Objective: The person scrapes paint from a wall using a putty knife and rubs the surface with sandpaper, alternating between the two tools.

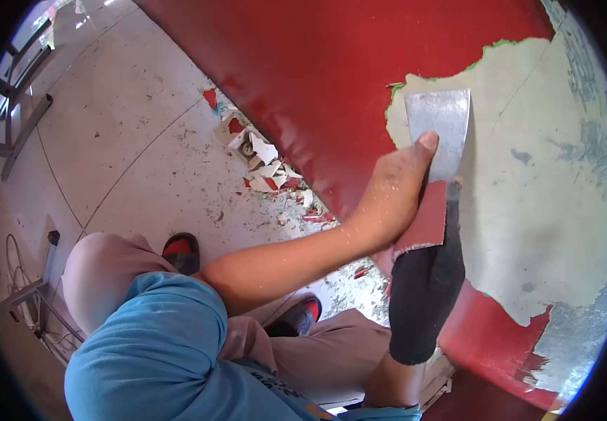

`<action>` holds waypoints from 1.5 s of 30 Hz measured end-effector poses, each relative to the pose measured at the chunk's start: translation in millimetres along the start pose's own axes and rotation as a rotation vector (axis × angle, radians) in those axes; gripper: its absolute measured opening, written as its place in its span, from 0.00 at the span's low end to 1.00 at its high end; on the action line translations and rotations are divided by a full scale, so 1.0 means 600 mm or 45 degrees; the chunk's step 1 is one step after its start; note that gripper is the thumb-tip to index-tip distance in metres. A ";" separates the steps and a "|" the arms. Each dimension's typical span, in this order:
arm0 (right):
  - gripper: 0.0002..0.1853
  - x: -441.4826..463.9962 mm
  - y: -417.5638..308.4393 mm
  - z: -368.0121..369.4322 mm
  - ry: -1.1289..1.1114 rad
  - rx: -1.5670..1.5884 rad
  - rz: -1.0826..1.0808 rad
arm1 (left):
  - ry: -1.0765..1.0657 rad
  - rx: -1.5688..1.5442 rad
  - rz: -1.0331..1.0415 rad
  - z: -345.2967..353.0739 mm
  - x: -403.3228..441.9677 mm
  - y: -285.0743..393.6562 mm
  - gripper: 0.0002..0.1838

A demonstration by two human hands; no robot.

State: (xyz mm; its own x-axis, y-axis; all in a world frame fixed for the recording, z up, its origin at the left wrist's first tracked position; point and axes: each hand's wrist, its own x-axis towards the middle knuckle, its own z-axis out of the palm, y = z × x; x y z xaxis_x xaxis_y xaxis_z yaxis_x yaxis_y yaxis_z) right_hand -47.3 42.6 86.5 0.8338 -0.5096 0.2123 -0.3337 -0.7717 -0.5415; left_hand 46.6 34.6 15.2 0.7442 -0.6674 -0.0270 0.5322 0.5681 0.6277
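A wide metal scraper blade lies over a pale bared patch of the red wall, near the patch's left edge. My left hand is bare and closed on the scraper, its thumb on the blade. Just below, my right hand, in a black glove, is closed around the handle area; the handle itself is hidden. A reddish-brown sheet with a rough edge lies between the two hands and covers part of the glove.
Broken white and red flakes lie along the wall's foot on the tiled floor. Metal frames stand at the left, with a cable nearby. My knees and dark slippers show below.
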 end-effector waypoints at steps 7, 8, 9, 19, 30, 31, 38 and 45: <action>0.24 0.003 0.000 -0.008 0.087 -0.033 0.019 | 0.005 -0.103 0.054 0.023 -0.002 0.034 0.30; 0.23 0.015 0.001 -0.008 0.061 -0.132 -0.059 | -0.045 -0.086 -0.021 0.012 0.004 0.042 0.31; 0.23 0.014 0.003 -0.009 0.054 -0.133 -0.038 | -0.100 -0.060 -0.117 0.007 0.002 0.045 0.31; 0.27 0.014 0.009 -0.022 0.065 -0.087 -0.003 | -0.065 -0.196 -0.101 0.029 -0.004 0.023 0.30; 0.24 -0.005 -0.013 -0.062 0.069 -0.051 0.067 | -0.012 -0.238 -0.135 0.055 -0.013 0.044 0.32; 0.24 -0.007 -0.016 -0.065 0.043 -0.047 0.083 | -0.017 -0.243 -0.122 0.055 -0.014 0.045 0.32; 0.23 0.006 -0.025 -0.063 0.177 -0.149 0.002 | -0.054 -0.384 -0.231 0.055 -0.005 0.055 0.30; 0.23 0.016 -0.065 -0.082 -0.040 -0.199 0.386 | -0.042 -0.318 -0.237 0.058 -0.001 0.068 0.34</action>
State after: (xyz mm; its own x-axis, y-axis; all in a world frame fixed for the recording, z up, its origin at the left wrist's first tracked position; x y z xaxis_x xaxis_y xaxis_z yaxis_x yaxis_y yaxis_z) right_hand -48.2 49.1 149.8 0.6988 -0.7145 0.0342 -0.6297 -0.6371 -0.4445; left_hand 53.9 41.5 67.7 0.6134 -0.7839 -0.0959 0.7439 0.5327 0.4035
